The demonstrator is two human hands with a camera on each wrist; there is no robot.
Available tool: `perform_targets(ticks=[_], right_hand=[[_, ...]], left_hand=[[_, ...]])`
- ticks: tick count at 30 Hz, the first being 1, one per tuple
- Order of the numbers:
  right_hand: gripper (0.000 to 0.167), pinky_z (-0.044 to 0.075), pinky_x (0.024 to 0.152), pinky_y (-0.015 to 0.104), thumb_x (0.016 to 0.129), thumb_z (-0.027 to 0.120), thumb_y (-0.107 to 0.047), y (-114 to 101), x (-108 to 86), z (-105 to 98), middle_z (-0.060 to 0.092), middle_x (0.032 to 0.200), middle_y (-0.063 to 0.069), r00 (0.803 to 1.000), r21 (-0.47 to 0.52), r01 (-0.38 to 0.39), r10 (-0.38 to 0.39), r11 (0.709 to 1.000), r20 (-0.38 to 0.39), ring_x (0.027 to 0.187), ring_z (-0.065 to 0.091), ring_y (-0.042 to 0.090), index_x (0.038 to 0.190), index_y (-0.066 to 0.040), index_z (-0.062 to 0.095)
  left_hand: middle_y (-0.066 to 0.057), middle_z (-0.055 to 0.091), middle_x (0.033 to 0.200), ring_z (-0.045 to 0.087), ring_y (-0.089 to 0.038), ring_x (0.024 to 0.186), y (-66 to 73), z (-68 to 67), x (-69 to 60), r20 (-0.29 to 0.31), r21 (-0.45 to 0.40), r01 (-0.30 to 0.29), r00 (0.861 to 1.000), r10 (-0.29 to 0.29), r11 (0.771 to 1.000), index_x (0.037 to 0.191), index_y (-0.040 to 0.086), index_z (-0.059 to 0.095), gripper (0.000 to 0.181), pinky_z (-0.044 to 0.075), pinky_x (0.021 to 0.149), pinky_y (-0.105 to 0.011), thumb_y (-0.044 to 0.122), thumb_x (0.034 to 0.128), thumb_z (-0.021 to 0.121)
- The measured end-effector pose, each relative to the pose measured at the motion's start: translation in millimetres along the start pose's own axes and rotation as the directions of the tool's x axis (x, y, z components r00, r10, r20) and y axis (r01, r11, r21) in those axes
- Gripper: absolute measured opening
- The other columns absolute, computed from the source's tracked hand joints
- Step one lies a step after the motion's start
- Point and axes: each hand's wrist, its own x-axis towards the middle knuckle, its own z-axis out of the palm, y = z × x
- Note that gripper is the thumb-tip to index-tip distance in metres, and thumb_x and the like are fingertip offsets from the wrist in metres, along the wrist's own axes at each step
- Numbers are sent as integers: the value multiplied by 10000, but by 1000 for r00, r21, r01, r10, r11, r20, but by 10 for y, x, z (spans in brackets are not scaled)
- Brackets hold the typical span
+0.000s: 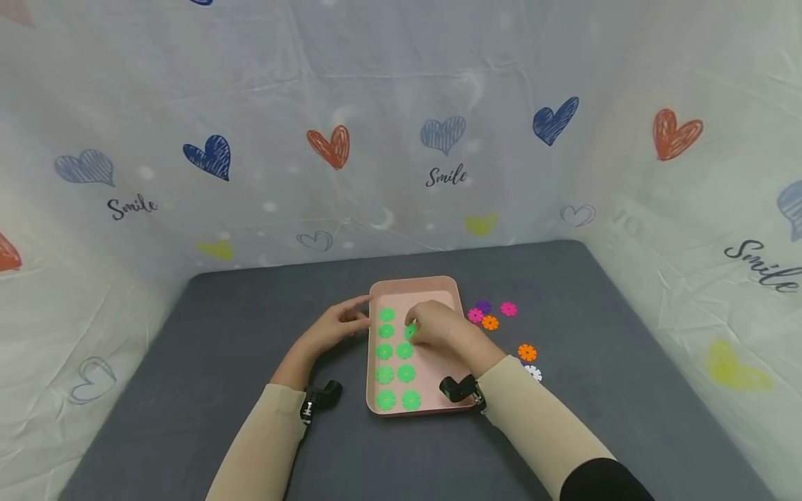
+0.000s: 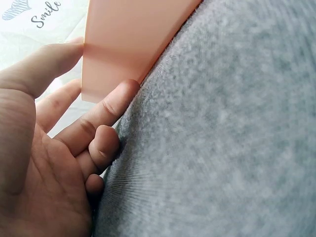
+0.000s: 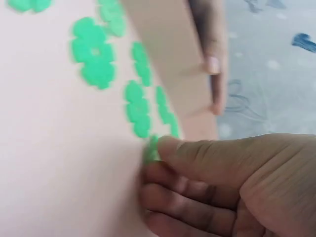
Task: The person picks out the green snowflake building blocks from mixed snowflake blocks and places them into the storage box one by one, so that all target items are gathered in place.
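A shallow pink tray (image 1: 438,287) lies on the dark table, with green flower-shaped discs (image 1: 385,374) in two columns on its left half. Over the upper end of the second column, my right hand (image 1: 438,330) pinches a green flower-shaped disc (image 3: 152,152) between thumb and index finger, low over the tray floor. The other fingers of that hand are curled under. At the tray's left side, my left hand (image 1: 335,328) touches the outer wall (image 2: 123,49) with relaxed fingertips. Its lower fingers rest by the grey cloth surface (image 2: 212,128).
Right of the tray lie loose flower-shaped discs: pink (image 1: 509,309), purple (image 1: 483,305), orange (image 1: 527,353) and white (image 1: 534,372). A patterned white curtain (image 1: 388,202) stands behind the table (image 1: 250,334) and along its sides.
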Motion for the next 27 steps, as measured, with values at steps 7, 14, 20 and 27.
perform_targets(ticks=[7,14,20,27], right_hand=[[450,488,986,404,944,764,-324,-1,40,126,707,1248,1,997,-124,1,-11,992,-82,1127,654,198,1358,-173,673],[275,510,694,379,1036,633,-238,137,-424,-254,687,964,20,992,-47,-57,51,997,-114,772,613,159,1265,-99,695],[142,467,641,377,906,621,-20,349,-1001,-437,645,867,3,984,-81,-179,177,981,-29,692,538,171,991,-86,714],[336,470,651,415,667,957,-182,418,-1307,-123,596,777,-62,981,-124,-177,185,976,55,697,528,151,828,-166,663]], left_hand=[[-110,707,983,524,-225,722,21,-4,-10,-8,10,-11,1000,11,1000,1568,54,418,646,435,666,-364,194,1002,696],[-101,708,995,528,-232,743,0,14,24,-7,10,-8,1000,8,1000,1569,54,416,655,431,678,-373,201,999,703],[-70,704,982,534,-215,740,2,15,30,-14,28,3,1000,-3,1000,1569,80,426,655,433,665,-350,226,996,706],[-78,709,995,548,-241,765,-4,9,26,-13,27,12,1000,-11,1000,1573,108,428,657,445,692,-374,240,995,710]])
